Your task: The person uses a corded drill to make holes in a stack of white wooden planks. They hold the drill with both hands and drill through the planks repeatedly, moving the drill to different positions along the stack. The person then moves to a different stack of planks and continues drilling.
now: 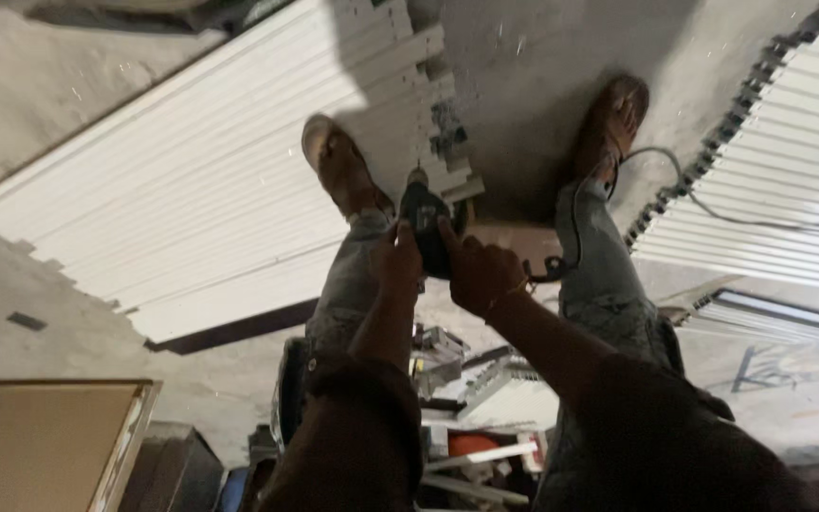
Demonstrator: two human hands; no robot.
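A dark hand-held power tool [426, 226] is held low between my legs, its tip pointing at the stepped end of a stack of white panels [210, 190]. My left hand [397, 262] grips the tool's body from the left. My right hand [479, 273], with a thin bracelet at the wrist, is closed on the tool from the right. A cable [661, 161] runs from the tool past my right leg. My left sandalled foot [338, 169] stands on the panel stack, and the other foot [613, 116] rests on the concrete floor.
A second stack of white panels [789, 161] lies at the right. A brown cardboard box [49, 441] stands at the bottom left. Short offcuts of white profile [490, 389] are heaped below my arms. Concrete floor [40, 85] surrounds the stacks.
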